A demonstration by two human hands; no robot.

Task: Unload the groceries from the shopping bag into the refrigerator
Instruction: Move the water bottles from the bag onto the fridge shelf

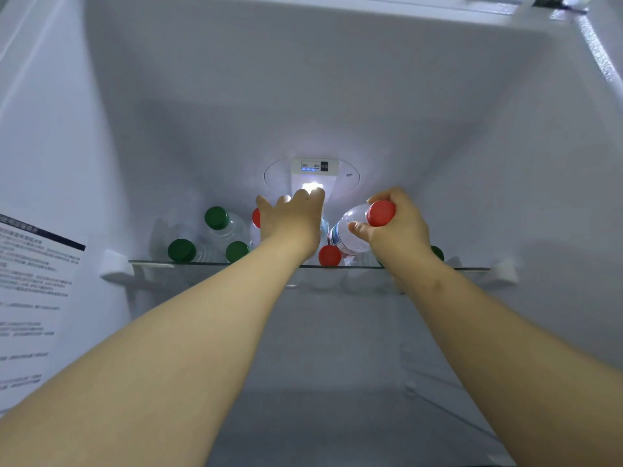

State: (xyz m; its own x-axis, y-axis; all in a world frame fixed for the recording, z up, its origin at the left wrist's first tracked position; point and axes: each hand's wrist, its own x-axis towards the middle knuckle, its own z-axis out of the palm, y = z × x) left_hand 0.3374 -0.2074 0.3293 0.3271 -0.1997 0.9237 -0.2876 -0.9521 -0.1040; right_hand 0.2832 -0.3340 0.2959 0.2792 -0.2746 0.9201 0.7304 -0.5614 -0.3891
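I am gripping a tilted red-capped bottle [347, 234] in my right hand [401, 230]; setting it down may be toppling the crowded neighbouring bottles [215, 218]. I cannot tell my left hand's [293, 220] grip.

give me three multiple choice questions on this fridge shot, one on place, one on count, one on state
1. Where do the green-capped bottles stand?
A. on the glass shelf
B. in a door rack
C. on the fridge floor

2. How many green-capped bottles show left of the left grip?
A. one
B. three
C. five

3. What is the right grip doing?
A. hanging free
B. resting flat on the shelf
C. holding a red-capped bottle

Answers:
1 A, they stand just behind the shelf's front edge.
2 B, three stand clustered on that side.
3 C, its fingers and thumb curl round the bottle near the cap.
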